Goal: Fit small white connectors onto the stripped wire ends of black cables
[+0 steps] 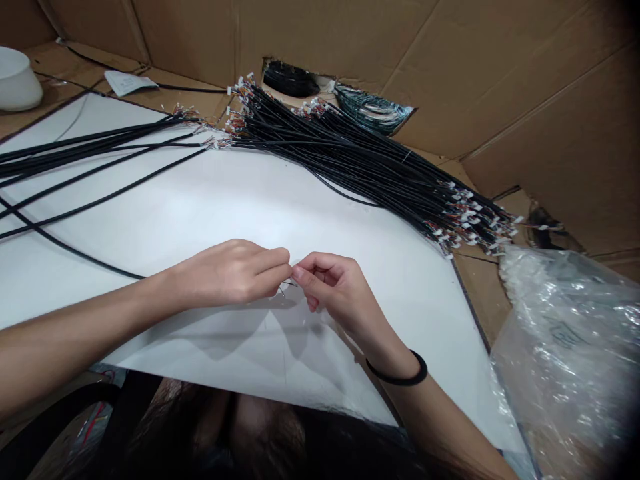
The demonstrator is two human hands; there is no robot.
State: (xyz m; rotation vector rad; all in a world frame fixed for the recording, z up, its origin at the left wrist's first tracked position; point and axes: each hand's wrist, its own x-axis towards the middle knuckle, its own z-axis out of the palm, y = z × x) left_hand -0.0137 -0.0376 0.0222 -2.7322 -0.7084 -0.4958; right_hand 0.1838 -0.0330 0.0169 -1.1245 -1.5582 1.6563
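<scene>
1) L hand [240,270] closed, fingers gripping thin wires [283,291] that poke out below its tips
2) R hand [333,283] thumb + index pinched tog. on the wires, touching L fingertips; exact grip pt too small to see
3) 1 black cable [90,257] comes in from left & passes behind L forearm; thin wires sit nr mid of white sheet [400,240]
4) Open room: bare sheet far of hands up to cable pile [325,147], also right of R hand; near edge just below hands
5) Far left, loose cables [100,143] overhang sheet's left side
6) Right edge bordered by clear plastic bag [570,347]; cardboard wall [400,40] closes far side
</scene>
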